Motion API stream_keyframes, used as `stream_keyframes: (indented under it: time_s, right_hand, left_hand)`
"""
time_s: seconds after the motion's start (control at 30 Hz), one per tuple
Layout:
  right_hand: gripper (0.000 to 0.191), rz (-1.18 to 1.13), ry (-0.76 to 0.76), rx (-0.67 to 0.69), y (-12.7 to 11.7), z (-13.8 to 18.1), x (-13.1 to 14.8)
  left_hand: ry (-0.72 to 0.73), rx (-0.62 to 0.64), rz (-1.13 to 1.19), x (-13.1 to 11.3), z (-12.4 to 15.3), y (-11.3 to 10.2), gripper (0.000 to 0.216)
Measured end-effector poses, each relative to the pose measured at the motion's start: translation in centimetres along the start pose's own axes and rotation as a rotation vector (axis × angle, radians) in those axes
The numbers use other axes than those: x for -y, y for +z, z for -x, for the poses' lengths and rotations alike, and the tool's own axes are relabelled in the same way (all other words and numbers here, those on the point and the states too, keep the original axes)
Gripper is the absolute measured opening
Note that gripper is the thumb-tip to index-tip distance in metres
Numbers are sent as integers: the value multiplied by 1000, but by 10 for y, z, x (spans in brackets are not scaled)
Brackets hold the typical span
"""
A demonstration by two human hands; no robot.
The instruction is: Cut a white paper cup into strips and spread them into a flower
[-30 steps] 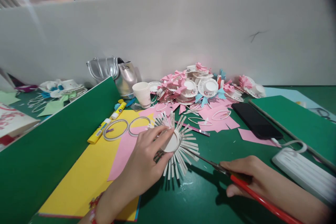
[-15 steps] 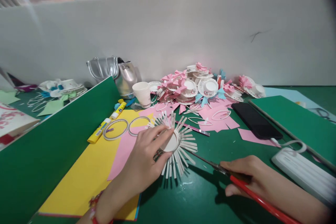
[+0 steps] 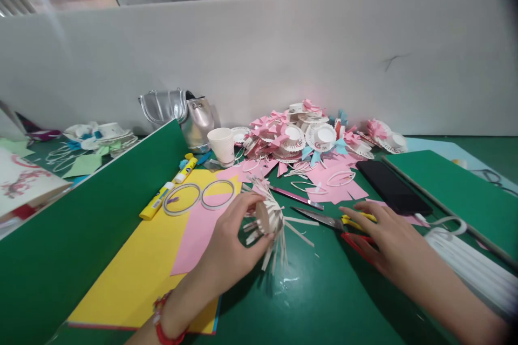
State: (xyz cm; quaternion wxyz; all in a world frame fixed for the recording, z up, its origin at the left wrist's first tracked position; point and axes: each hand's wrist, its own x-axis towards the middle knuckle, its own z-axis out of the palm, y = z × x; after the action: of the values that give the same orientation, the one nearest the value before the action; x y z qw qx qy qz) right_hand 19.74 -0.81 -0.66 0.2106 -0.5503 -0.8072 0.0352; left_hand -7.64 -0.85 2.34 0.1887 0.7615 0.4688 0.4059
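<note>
My left hand [image 3: 230, 240] pinches a white paper cup [image 3: 267, 216] whose wall is cut into many thin strips; the cup is tipped on its side just above the green table. My right hand [image 3: 382, 232] lies flat with fingers spread over the red and yellow handles of the scissors [image 3: 329, 221], which rest on the table with blades pointing left. A pink sheet [image 3: 198, 229] and a yellow sheet [image 3: 137, 275] lie under my left forearm.
Two tape rings [image 3: 200, 197], glue sticks [image 3: 164, 197], a whole paper cup [image 3: 222, 145] and a silver bag [image 3: 184, 113] sit behind. A pile of pink and blue paper-cup flowers [image 3: 307, 137], a black phone [image 3: 392, 187], a white power strip [image 3: 473, 267] and green boards [image 3: 461, 188] lie right.
My right hand has put the scissors down on the table and opened over them. My left hand has tipped the fringed cup from flat up onto its side.
</note>
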Motion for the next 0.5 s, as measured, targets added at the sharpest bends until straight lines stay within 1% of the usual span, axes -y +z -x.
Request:
stream_keyframes:
  time_s: [0.03, 0.07, 0.1, 0.17, 0.2, 0.23, 0.27, 0.3, 0.37, 0.5]
  right_hand:
    - [32, -135, -3, -25, -4, -4, 13]
    - [27, -318, 7, -19, -7, -7, 27]
    - [22, -534, 33, 9, -8, -11, 41]
    - [16, -914, 141, 75, -7, -17, 64]
    - [14, -1056, 147, 104, -5, -18, 73]
    - [13, -1151, 186, 146, -2, -19, 79]
    - [13, -1222, 232, 156, 2, -18, 84]
    - [12, -1258, 252, 141, 5, -17, 87]
    - [12, -1240, 260, 76, 9, -14, 90]
    - [13, -1053, 124, -88, 7, -9, 93]
  left_hand:
    - [-24, 8, 76, -2, 2, 3, 29]
    - [-43, 11, 160, -4, 4, 5, 27]
    - [-58, 13, 240, -6, 7, 9, 26]
    - [-105, 17, 358, -8, 11, 15, 29]
    - [-128, 23, 404, -9, 13, 17, 29]
    - [-146, 30, 440, -11, 15, 20, 29]
    - [-158, 38, 470, -12, 16, 21, 30]
    - [-170, 44, 494, -13, 17, 22, 31]
    - [-193, 56, 533, -15, 17, 22, 33]
    - [-191, 57, 564, -14, 17, 24, 33]
